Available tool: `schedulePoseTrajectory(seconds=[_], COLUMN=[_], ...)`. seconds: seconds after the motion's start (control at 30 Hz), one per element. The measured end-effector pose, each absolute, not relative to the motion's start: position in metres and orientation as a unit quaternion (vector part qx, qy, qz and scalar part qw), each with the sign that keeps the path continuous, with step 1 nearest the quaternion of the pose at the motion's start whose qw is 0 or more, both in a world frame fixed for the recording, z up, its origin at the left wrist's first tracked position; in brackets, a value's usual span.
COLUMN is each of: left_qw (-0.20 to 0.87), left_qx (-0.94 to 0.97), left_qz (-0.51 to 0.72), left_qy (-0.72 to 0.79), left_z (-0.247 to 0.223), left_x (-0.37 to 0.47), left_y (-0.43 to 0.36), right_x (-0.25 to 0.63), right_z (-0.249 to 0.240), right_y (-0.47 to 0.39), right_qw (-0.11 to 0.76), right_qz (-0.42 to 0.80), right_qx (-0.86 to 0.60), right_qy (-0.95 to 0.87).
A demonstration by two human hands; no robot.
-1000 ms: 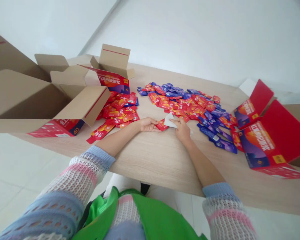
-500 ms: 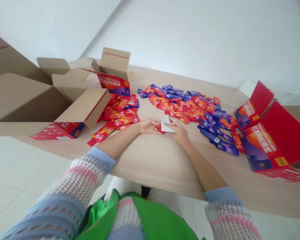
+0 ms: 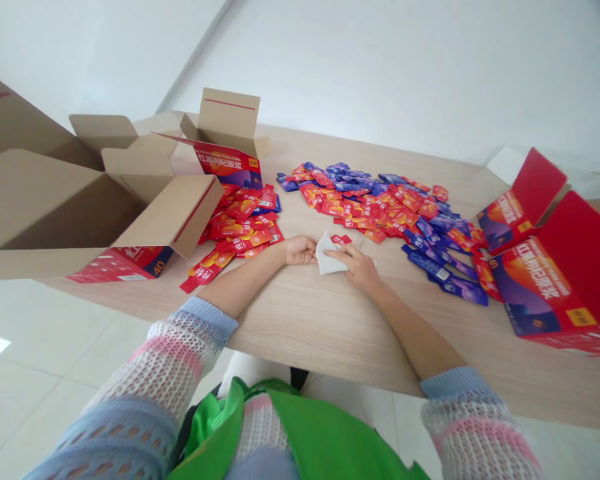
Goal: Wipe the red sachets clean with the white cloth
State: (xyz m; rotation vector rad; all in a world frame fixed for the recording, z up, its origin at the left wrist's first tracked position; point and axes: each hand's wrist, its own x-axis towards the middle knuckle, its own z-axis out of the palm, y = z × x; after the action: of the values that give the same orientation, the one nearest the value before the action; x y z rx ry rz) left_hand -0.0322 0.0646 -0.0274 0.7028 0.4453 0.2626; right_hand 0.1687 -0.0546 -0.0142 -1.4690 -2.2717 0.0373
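My left hand [image 3: 301, 250] is closed with curled fingers at the left edge of a white tissue [image 3: 329, 259]. A red sachet [image 3: 341, 240] shows past the tissue's upper right side. Its middle is covered by the tissue, and its near end appears to be between my left fingers. My right hand [image 3: 359, 267] pinches the tissue from the right, with the index finger lying across it. Just beyond the hands spreads a pile of red and blue sachets [image 3: 380, 210]; a second heap of mostly red sachets [image 3: 243, 223] lies left of my left hand.
A large open carton [image 3: 167, 213] stands at the left, its flaps jutting out over the table. Behind it is a smaller open carton [image 3: 227, 167]. Another red and purple carton [image 3: 545, 287] stands open at the right. The wooden table [image 3: 310, 327] ends close to my body.
The tissue has shifted slightly left and now covers the sachet's middle, leaving its far end showing beyond. Before, red showed beside my left fingers. The camera view has moved slightly.
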Motion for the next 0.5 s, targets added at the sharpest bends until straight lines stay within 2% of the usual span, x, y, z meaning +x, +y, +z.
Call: schedulePoseTrajectory(seconds=[0.5], left_qw=[0.903], left_qx=[0.358], left_qz=[0.123], left_qy=[0.203], left_z=[-0.016], left_x=[-0.032], left_y=[0.058], right_x=[0.182], right_z=[-0.02], right_y=[-0.037], right_qw=[0.176], right_qz=[-0.054], right_qx=[-0.669], right_qy=[-0.72])
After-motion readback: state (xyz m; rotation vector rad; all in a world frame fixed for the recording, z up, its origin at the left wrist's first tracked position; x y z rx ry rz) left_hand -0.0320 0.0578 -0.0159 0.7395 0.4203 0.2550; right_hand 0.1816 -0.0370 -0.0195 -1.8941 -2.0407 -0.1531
